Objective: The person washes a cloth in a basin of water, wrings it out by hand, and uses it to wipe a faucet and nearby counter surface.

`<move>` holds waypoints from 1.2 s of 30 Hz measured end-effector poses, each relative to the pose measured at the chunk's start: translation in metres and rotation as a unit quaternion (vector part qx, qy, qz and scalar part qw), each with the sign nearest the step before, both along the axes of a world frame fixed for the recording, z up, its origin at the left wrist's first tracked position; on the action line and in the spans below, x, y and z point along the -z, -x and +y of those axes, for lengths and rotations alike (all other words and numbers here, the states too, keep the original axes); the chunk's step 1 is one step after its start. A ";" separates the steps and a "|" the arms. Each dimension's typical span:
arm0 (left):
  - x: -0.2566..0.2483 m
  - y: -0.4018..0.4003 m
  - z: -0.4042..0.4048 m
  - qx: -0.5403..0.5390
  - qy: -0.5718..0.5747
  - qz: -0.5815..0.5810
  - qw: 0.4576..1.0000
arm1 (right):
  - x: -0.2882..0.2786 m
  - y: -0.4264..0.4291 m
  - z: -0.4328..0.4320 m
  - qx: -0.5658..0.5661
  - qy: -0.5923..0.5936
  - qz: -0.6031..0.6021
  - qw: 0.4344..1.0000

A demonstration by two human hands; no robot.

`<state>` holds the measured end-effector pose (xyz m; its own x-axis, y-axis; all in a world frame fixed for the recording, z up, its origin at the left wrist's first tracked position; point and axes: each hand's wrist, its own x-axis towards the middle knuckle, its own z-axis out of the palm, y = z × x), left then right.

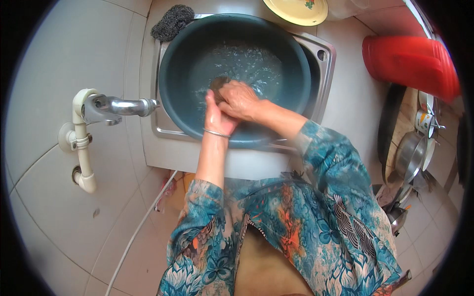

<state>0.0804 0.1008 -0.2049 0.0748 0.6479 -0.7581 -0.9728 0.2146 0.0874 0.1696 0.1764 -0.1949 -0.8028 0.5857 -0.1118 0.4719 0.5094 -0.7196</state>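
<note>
A large dark teal plastic basin (177, 88) holding water rests on a stainless steel sink (163, 125). Over the water, my left hand (218, 116), with a metal bangle at its wrist, supports a dark brownish roundish object (219, 87) that I cannot name for certain. My right hand (240, 99) lies over that object, its fingers curled against it and partly hiding it. The two hands meet near the middle of the basin. The water's surface is rippled and bright with reflections.
A chrome faucet (126, 106) juts from the left wall towards the basin. A dark scouring pad (172, 23) sits at the back left corner. A yellow enamel plate (296, 11) lies behind the basin. At the right are a red plastic container (407, 63) and a metal pan (411, 157).
</note>
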 end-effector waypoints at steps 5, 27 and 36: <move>-0.031 0.010 0.027 0.016 -0.098 0.119 0.988 | -0.034 -0.001 -0.015 0.100 0.156 0.121 0.975; -0.019 -0.005 0.028 0.088 0.144 0.426 0.889 | 0.008 -0.025 0.067 0.138 0.063 -0.150 0.977; -0.012 0.025 0.008 0.074 0.066 0.483 0.870 | -0.003 -0.010 0.069 -0.056 0.012 -0.262 0.963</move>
<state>0.0551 0.1086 -0.1925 -0.5632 0.5873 -0.5812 -0.4212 0.4012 0.8134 0.1800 0.2453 -0.1918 -0.6902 0.4907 -0.5319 0.7168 0.5643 -0.4095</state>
